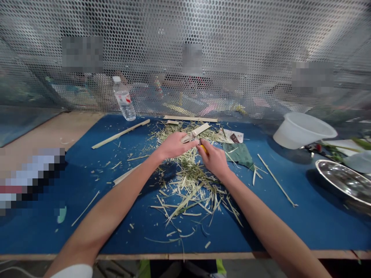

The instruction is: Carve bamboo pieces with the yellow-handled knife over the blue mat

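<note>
My left hand (173, 146) is closed around a short pale bamboo strip (202, 128), whose flat end sticks out up and to the right. Close beside it, my right hand (213, 159) grips a knife with a yellow handle (204, 149); its blade is mostly hidden between the hands, near the bamboo. Beneath both hands lies a heap of thin bamboo shavings (193, 177), spread over the blue mat (95, 216). A green cloth-like piece (240, 155) lies just right of my right hand.
A water bottle (124, 101) stands at the back left, by a perforated metal screen (232, 34). Long bamboo strips (120, 134) lie around the heap. On the right are a white plastic tub (301, 131) and a shiny metal bowl (344, 179).
</note>
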The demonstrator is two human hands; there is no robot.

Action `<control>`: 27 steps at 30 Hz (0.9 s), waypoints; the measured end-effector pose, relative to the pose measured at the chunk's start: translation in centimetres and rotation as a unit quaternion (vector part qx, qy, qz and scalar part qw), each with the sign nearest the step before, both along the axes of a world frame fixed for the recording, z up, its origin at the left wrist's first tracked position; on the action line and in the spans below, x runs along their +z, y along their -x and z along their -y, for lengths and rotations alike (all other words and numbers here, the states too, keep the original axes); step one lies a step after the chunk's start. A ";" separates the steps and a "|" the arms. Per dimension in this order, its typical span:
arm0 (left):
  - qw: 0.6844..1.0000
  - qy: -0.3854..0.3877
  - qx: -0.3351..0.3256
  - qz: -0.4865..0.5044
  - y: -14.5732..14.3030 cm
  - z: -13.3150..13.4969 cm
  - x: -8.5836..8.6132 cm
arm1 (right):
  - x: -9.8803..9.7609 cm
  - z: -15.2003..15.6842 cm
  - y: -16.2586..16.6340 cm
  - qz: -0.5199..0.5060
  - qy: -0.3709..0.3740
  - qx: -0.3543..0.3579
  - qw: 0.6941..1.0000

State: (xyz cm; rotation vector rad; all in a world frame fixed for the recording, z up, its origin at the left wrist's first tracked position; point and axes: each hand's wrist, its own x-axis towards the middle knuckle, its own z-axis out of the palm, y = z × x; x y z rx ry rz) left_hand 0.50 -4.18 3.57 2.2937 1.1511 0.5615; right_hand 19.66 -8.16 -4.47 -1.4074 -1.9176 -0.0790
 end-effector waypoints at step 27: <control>0.975 -0.143 0.041 -0.164 2.6 -1.3 0.9 | -1.2 0.4 -0.3 0.152 0.034 -0.031 0.987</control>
